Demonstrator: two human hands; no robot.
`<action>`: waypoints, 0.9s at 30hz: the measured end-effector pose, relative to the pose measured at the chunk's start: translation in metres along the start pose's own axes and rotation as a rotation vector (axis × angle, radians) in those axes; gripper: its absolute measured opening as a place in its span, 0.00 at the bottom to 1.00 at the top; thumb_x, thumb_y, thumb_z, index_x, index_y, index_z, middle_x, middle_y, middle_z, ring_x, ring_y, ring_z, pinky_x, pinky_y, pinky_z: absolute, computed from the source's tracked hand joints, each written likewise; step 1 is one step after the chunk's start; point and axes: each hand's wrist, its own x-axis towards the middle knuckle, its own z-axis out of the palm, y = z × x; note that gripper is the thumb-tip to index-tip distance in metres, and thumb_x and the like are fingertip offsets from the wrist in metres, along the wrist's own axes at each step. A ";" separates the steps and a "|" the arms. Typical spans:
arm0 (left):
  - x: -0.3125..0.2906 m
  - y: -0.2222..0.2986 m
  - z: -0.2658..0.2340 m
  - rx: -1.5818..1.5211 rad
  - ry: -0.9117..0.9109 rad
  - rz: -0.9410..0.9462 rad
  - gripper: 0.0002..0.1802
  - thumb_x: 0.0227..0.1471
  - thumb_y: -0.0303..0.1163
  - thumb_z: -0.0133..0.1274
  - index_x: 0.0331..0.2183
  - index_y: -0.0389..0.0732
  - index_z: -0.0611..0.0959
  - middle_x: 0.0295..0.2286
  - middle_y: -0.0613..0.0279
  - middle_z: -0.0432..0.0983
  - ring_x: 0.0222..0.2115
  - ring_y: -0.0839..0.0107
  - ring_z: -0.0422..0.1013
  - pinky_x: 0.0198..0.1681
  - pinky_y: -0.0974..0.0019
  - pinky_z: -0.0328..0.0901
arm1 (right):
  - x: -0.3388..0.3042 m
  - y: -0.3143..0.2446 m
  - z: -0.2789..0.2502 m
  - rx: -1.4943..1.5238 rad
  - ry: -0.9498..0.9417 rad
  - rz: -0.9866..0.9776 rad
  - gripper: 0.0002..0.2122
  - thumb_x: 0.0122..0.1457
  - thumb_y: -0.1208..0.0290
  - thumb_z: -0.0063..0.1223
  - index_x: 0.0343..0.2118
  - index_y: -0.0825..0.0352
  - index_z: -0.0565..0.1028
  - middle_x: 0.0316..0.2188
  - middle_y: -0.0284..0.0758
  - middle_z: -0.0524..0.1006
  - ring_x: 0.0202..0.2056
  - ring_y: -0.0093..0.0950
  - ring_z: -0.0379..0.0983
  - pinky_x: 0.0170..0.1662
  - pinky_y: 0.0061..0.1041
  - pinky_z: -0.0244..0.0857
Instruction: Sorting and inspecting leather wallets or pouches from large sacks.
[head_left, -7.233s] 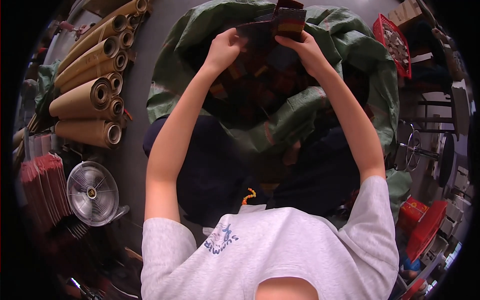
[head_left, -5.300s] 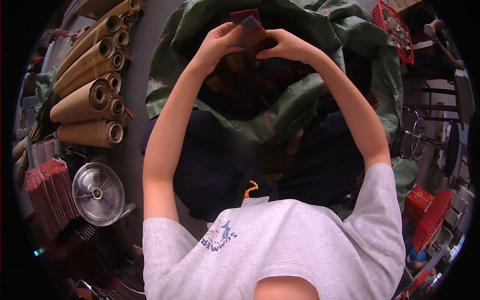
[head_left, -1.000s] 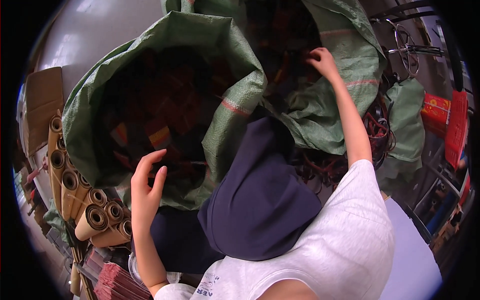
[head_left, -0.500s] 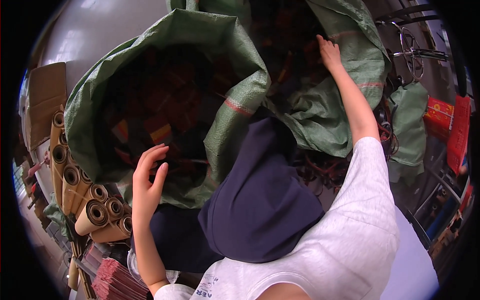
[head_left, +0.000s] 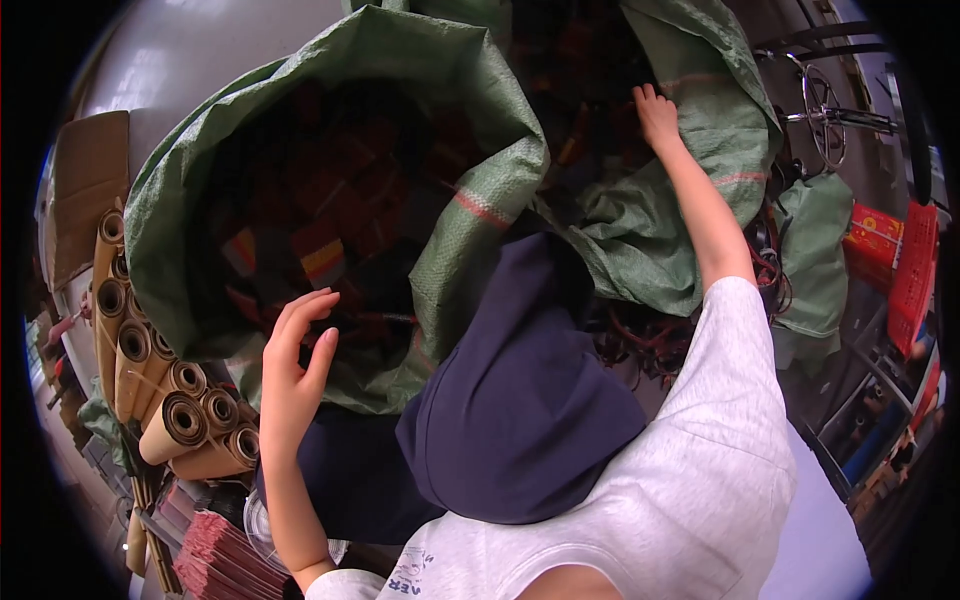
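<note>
Two large green woven sacks stand in front of me with their mouths open. The left sack (head_left: 482, 190) holds many flat red and dark pieces, some with a yellow band, such as this red-and-yellow piece (head_left: 318, 255); shadow hides what they are. My left hand (head_left: 300, 335) hovers at its near rim, empty, with thumb and fingers apart. At the right sack (head_left: 735, 135), my right hand (head_left: 657, 115) reaches over the mouth beside the inner wall. Its fingers are spread and slightly bent, with nothing visible in them. The contents of that sack are mostly dark.
Brown rolls (head_left: 185, 420) are piled at the left, below a cardboard sheet (head_left: 88, 195). A pink stack (head_left: 225, 560) lies at the lower left. To the right are a metal stool base (head_left: 822, 110), a green bag (head_left: 812, 255) and a red basket (head_left: 912, 285).
My right hand has drawn back slightly toward me, and its fingers have spread a little. The left hand stays in about the same place.
</note>
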 end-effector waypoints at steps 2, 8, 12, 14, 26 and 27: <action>0.000 0.001 0.000 0.004 0.001 -0.004 0.17 0.47 0.21 0.48 0.42 0.37 0.74 0.43 0.57 0.70 0.41 0.67 0.67 0.43 0.70 0.61 | 0.001 0.001 0.001 0.000 -0.078 0.007 0.25 0.40 0.76 0.55 0.45 0.56 0.65 0.36 0.33 0.67 0.31 0.33 0.71 0.32 0.31 0.65; -0.002 0.001 -0.004 0.022 -0.002 0.013 0.16 0.47 0.22 0.48 0.42 0.37 0.74 0.42 0.57 0.70 0.40 0.67 0.67 0.42 0.71 0.61 | -0.013 0.001 -0.004 0.011 -0.094 -0.067 0.25 0.39 0.76 0.56 0.45 0.56 0.66 0.36 0.35 0.69 0.31 0.33 0.72 0.32 0.31 0.65; 0.000 0.003 -0.003 0.009 -0.012 0.025 0.16 0.47 0.21 0.49 0.42 0.37 0.74 0.42 0.57 0.70 0.40 0.67 0.68 0.42 0.70 0.61 | -0.013 -0.003 0.011 -0.164 -0.146 0.022 0.19 0.48 0.72 0.48 0.46 0.52 0.67 0.28 0.35 0.72 0.31 0.32 0.72 0.31 0.29 0.63; -0.004 0.004 -0.005 0.015 -0.002 0.018 0.16 0.47 0.21 0.49 0.42 0.37 0.74 0.41 0.57 0.70 0.40 0.66 0.68 0.43 0.70 0.61 | -0.010 -0.006 0.009 -0.135 -0.098 -0.007 0.16 0.49 0.73 0.46 0.43 0.51 0.69 0.28 0.35 0.73 0.31 0.32 0.71 0.32 0.30 0.62; -0.007 0.009 -0.018 -0.074 0.037 0.040 0.15 0.48 0.24 0.49 0.41 0.37 0.74 0.37 0.57 0.71 0.37 0.67 0.68 0.40 0.70 0.62 | -0.029 0.000 -0.106 0.187 0.043 -0.127 0.16 0.45 0.70 0.54 0.40 0.56 0.73 0.29 0.33 0.72 0.34 0.29 0.70 0.42 0.33 0.57; -0.008 0.004 -0.020 -0.049 0.057 0.105 0.14 0.49 0.25 0.49 0.41 0.37 0.74 0.37 0.58 0.72 0.37 0.67 0.68 0.39 0.70 0.62 | -0.025 -0.003 -0.129 0.308 0.073 -0.051 0.16 0.45 0.67 0.56 0.41 0.57 0.72 0.29 0.34 0.73 0.34 0.29 0.70 0.43 0.32 0.57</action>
